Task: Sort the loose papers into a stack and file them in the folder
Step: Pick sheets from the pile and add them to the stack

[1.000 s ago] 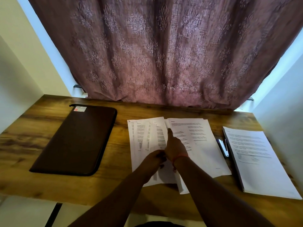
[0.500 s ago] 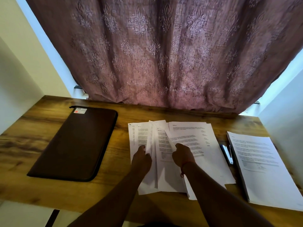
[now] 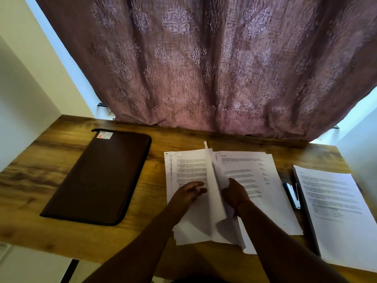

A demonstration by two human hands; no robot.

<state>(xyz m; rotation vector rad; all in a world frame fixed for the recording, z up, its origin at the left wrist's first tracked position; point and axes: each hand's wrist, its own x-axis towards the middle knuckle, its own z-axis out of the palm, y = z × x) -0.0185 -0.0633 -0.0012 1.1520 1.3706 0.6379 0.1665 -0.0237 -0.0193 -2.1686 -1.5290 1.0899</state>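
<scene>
Loose printed papers (image 3: 248, 168) lie fanned out on the wooden desk (image 3: 61, 160) in front of me. My right hand (image 3: 234, 193) grips one sheet (image 3: 212, 190) and holds it up on edge, its top corner pointing at the curtain. My left hand (image 3: 189, 190) rests with straight fingers on the left part of the papers (image 3: 187, 166). A dark brown zipped folder (image 3: 102, 176) lies shut on the left of the desk, apart from both hands.
A separate stack of printed pages (image 3: 334, 201) lies at the right edge of the desk. A small stapler (image 3: 292, 195) sits between that stack and the loose papers. A patterned mauve curtain (image 3: 204, 68) hangs behind the desk. White walls flank both sides.
My right hand has taken hold of a sheet and lifted it up on edge from the pile. My left hand has shifted a little onto the left sheets.
</scene>
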